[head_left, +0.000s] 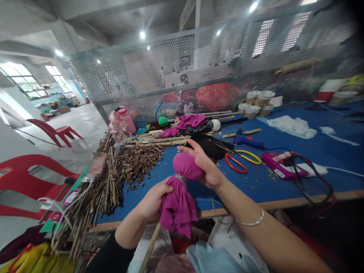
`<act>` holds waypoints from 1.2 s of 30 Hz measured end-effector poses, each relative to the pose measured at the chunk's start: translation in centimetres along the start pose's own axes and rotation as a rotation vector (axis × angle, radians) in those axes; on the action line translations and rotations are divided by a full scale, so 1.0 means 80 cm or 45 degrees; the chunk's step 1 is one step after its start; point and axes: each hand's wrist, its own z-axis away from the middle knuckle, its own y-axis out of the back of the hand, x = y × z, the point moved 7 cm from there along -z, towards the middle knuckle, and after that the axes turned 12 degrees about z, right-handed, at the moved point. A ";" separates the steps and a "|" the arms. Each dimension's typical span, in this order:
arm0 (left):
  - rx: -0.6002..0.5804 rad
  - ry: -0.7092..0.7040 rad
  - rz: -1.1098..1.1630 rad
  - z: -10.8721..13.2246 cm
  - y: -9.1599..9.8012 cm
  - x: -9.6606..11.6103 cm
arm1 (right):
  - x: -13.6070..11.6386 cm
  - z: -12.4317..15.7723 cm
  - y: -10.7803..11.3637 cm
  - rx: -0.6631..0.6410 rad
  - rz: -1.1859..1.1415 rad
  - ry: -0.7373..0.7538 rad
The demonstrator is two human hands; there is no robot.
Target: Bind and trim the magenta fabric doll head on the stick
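In the middle of the head view is a magenta cloth bundle, with a round stuffed head on top and a loose skirt of fabric below. Thin grey wire is wound around its neck. My left hand is closed on the gathered cloth just under the wire. A wooden stick comes out below that hand. My right hand rests against the head's right side, its visible fingers stretched out and apart over the top. A loose wire strand hangs near the table edge below my right wrist.
Scissors with red and yellow handles lie right of my hands, near a blue glue gun and a purple power strip. Bundled twigs cover the table's left end. A perforated metal screen stands behind.
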 end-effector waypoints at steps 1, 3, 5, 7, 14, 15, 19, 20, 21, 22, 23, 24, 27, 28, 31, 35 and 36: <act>0.078 -0.080 -0.072 -0.001 0.008 0.006 | 0.019 0.005 -0.006 -0.001 -0.109 -0.112; 0.198 -0.239 -0.260 0.000 0.018 0.019 | 0.052 0.022 -0.027 -0.188 -0.252 -0.329; 0.249 -0.345 -0.437 0.001 0.020 0.027 | 0.066 0.044 -0.041 -0.434 -0.189 -0.443; 0.242 -0.379 -0.544 0.000 0.018 0.029 | 0.068 0.064 -0.032 -0.545 0.037 -0.523; 0.211 -0.361 -0.612 -0.015 0.017 0.018 | 0.032 0.072 0.066 0.110 0.207 -0.530; 0.216 -0.358 -0.583 -0.017 0.015 0.016 | 0.032 0.071 0.067 0.182 0.173 -0.503; 0.153 -0.353 -0.471 -0.017 -0.008 0.010 | 0.046 0.065 0.012 0.026 -0.042 -0.382; 0.133 -0.357 -0.473 -0.016 -0.012 0.011 | 0.050 0.066 -0.008 -0.106 -0.104 -0.392; 0.127 -0.369 -0.488 -0.015 -0.015 0.013 | 0.054 0.070 -0.026 -0.246 -0.139 -0.436; 0.142 -0.390 -0.513 -0.014 -0.013 0.017 | 0.057 0.077 -0.038 -0.385 -0.141 -0.511; 0.169 -0.418 -0.541 -0.014 -0.009 0.021 | 0.059 0.083 -0.042 -0.493 -0.108 -0.594; 0.198 -0.448 -0.573 -0.015 -0.003 0.025 | 0.060 0.088 -0.036 -0.540 -0.040 -0.666; 0.266 -0.561 -0.704 -0.022 0.018 0.036 | 0.048 0.081 0.033 -0.331 0.316 -0.715; 0.280 -0.591 -0.763 -0.026 0.024 0.039 | 0.040 0.074 0.064 -0.203 0.478 -0.664; 0.318 -0.625 -0.965 -0.037 0.032 0.043 | 0.016 0.052 0.136 0.036 1.037 -0.478; 0.300 -0.466 -1.144 -0.038 0.034 0.043 | 0.017 0.044 0.160 0.055 1.731 -0.387; 0.277 -0.410 -1.167 -0.035 0.035 0.041 | 0.019 0.046 0.157 0.021 1.841 -0.362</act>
